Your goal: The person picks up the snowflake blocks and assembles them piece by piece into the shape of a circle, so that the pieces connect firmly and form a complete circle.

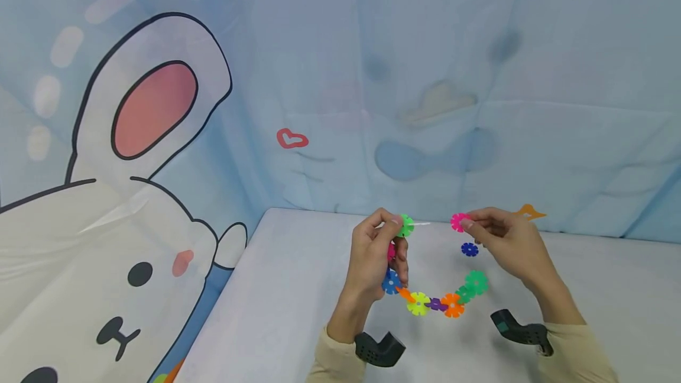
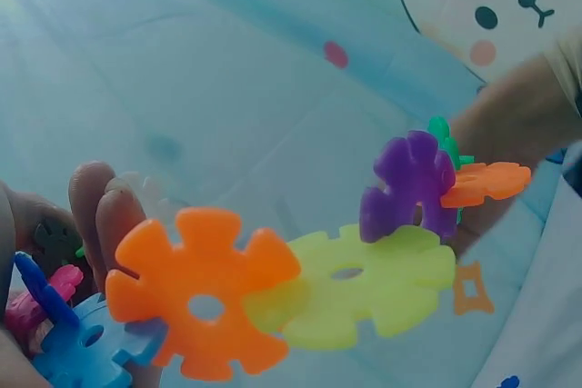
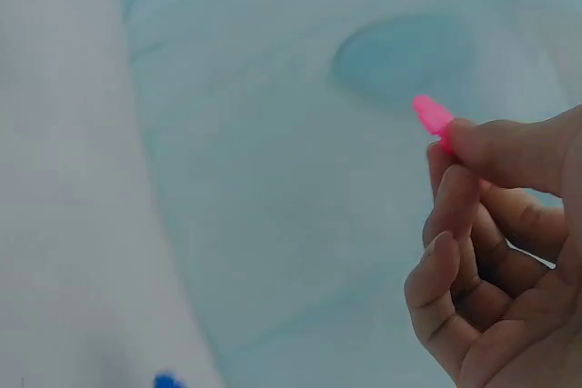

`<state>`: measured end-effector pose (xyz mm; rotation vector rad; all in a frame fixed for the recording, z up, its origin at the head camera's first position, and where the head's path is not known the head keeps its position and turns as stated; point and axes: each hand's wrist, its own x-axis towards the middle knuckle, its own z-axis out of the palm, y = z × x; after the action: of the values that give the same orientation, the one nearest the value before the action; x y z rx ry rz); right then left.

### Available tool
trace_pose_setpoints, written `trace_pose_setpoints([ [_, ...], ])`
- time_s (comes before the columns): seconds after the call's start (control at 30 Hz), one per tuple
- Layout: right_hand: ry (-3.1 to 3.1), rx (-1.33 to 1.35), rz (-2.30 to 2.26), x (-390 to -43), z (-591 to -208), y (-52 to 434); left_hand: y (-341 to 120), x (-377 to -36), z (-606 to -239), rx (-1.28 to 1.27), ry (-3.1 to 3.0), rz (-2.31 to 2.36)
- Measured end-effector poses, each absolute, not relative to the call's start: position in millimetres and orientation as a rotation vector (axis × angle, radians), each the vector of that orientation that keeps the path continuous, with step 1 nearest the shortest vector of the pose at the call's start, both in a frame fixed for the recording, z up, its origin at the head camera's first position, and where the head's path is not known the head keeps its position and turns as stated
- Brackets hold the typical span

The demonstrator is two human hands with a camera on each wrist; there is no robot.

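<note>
My left hand (image 1: 372, 253) pinches a bright green flower-shaped notched disc (image 1: 407, 226) between thumb and fingers. From there a curved chain of interlocked plastic discs runs down and right: pink, blue, a light blue disc (image 2: 86, 352), an orange disc (image 2: 202, 293), a yellow disc (image 1: 418, 304), a purple disc (image 2: 409, 186), another orange disc (image 1: 453, 306) and green ones at the far end (image 1: 477, 282). My right hand (image 1: 505, 241) pinches a single pink disc (image 1: 459, 222) by its edge with thumb and index finger, apart from the chain. Its other fingers curl loosely in the right wrist view.
A loose dark blue disc (image 1: 469, 249) lies on the white table (image 1: 308, 288), below the right hand. Behind the table hangs a pale blue printed cloth (image 1: 330, 75), with a large cartoon rabbit at left. Each wrist carries a black camera (image 1: 380, 350).
</note>
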<state>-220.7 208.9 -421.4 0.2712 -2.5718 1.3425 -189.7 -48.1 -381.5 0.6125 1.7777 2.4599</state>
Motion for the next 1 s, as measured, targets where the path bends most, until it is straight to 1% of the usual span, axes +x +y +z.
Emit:
trace_pose_setpoints([
  [0.17,-2.390,0.357,1.590,-200.6,-391.0,197.1,-47.0,-187.2,-379.6,0.653,1.771,2.466],
  [0.4,-2.239,0.490,1.627,-175.5,-363.5,175.1,-44.4,-183.1,-377.6,0.775,1.782,2.471],
  [0.57,-2.218,0.516,1.631,-170.5,-359.1,171.1,-44.0,-180.6,-375.5,0.833,1.790,2.468],
  [0.8,-2.155,0.564,1.658,-166.1,-355.0,170.6,-45.4,-178.4,-372.7,1.039,1.875,2.446],
  [1.0,-2.084,0.612,1.687,-162.8,-351.1,169.9,-46.5,-172.5,-369.1,1.126,1.999,2.418],
])
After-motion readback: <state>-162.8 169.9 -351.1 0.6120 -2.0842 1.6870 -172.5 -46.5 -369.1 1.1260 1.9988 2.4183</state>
